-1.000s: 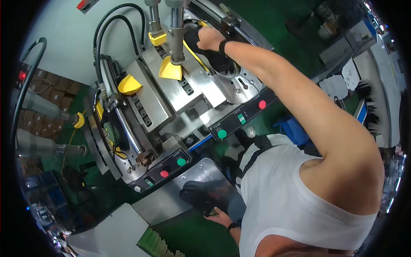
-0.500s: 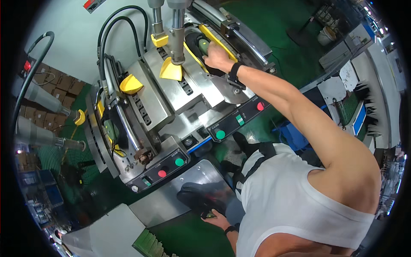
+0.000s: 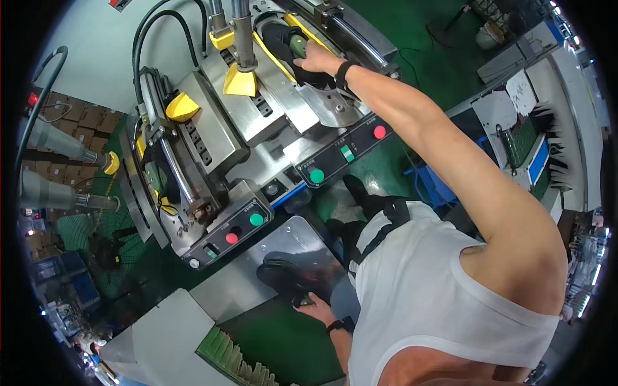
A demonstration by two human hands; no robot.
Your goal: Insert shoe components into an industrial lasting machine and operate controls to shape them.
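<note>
My right hand [image 3: 315, 56] reaches into the right station of a metal pressing machine [image 3: 270, 154]. Its fingers close on the green top of a shoe last [image 3: 299, 46], which sits in a black shoe [image 3: 277, 40] between yellow pads [image 3: 273, 56]. Lower down, my left hand [image 3: 317, 309] grips one end of another black shoe [image 3: 283, 275], where a bit of green shows. This shoe is over a shiny metal plate [image 3: 296, 241]; whether it touches the plate I cannot tell. A third dark shoe with a green last [image 3: 153, 175] sits in the left station.
Metal rams with yellow pads [image 3: 241, 80] hang over the machine. Red and green buttons line its front panels [image 3: 331, 157]. A green brush-like block [image 3: 222, 347] and a pale panel [image 3: 161, 334] lie at the lower left. Cartons [image 3: 77, 122] are stacked at the far left.
The machine and the shoes have shifted up and left in the view. Both hands keep their grips, the right on the last and the left on the shoe.
</note>
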